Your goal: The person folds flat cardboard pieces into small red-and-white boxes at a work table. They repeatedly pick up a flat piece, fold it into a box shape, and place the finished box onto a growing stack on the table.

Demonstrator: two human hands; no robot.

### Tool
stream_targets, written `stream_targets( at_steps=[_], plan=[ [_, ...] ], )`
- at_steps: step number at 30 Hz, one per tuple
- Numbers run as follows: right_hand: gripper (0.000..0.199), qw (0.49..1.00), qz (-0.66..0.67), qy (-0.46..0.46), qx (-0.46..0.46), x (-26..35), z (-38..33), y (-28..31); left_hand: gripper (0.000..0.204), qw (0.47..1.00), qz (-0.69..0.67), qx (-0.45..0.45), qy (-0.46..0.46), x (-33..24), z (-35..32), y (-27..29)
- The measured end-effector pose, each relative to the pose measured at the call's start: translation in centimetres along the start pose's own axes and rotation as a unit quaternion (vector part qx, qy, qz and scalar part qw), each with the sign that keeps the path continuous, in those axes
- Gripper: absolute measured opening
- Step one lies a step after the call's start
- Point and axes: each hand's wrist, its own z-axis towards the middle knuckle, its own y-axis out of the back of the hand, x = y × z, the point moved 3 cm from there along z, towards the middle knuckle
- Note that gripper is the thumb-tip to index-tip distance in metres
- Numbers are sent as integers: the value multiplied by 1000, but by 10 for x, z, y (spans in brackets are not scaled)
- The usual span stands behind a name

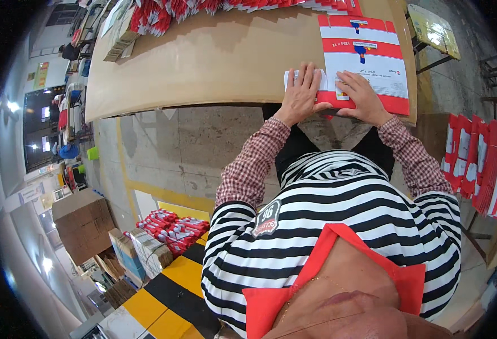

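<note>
A flat red-and-white printed packaging piece point(367, 62) with small blue figures lies at the right end of the brown table, near its front edge. My right hand point(364, 97) rests on its lower left part, palm down, fingers stretched out. Just left of it, my left hand point(301, 93) presses flat on a smaller white printed part point(288, 79), fingers extended and the thumb pointing toward my right hand. Whether that white part is a folded flap of the same piece or a separate one, I cannot tell. My palms hide part of the print and the lower edge.
The brown board-covered table point(214, 68) carries red-and-white folded pieces point(175, 11) along its far side and a paper stack point(123, 35) at far left. More red-and-white pieces point(477, 164) stand at right. Bundled ones point(172, 229) and a cardboard box point(83, 226) sit lower left.
</note>
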Motion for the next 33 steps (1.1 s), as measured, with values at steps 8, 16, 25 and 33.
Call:
stream_targets(
  at_steps=[8, 16, 25, 33],
  plan=[
    [66, 1000, 19, -1, -20, -1, -3, -4, 67, 996, 20, 9, 82, -11, 15, -7],
    [47, 997, 57, -48, 13, -12, -10, 5, 47, 988, -19, -62, 137, -7, 18, -10],
    [46, 564, 559, -355, -493, -61, -139, 29, 54, 984, -51, -66, 159, -22, 21, -18],
    [53, 702, 449, -377, -403, 17, -95, 2, 76, 921, -330, -178, 104, -150, 37, -12]
  ],
)
